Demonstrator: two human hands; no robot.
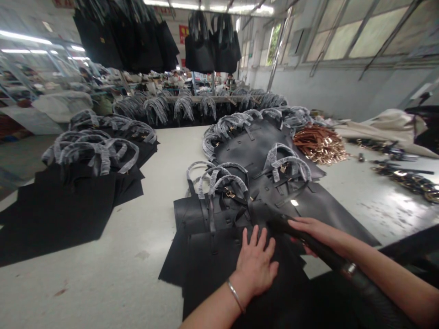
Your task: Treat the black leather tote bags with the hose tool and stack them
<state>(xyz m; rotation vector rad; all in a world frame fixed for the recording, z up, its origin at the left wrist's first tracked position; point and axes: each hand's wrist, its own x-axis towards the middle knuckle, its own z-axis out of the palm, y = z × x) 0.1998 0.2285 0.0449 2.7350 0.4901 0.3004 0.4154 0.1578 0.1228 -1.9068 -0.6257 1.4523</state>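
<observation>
My left hand lies with its fingers spread on a black leather bag panel near the table's front edge. My right hand is wrapped round a black hose nozzle, whose tip points left over the overlapping panels. A metal collar joins the nozzle to a ribbed black hose running off at lower right. Just beyond my hands are plastic-wrapped bag handles and a gold-coloured clasp on a strap. Another black panel with wrapped handles lies to the right.
More black panels are stacked at left on the white table. Brown straps with gold clasps and black straps with metal hardware lie at right. Black bags hang from a rack behind.
</observation>
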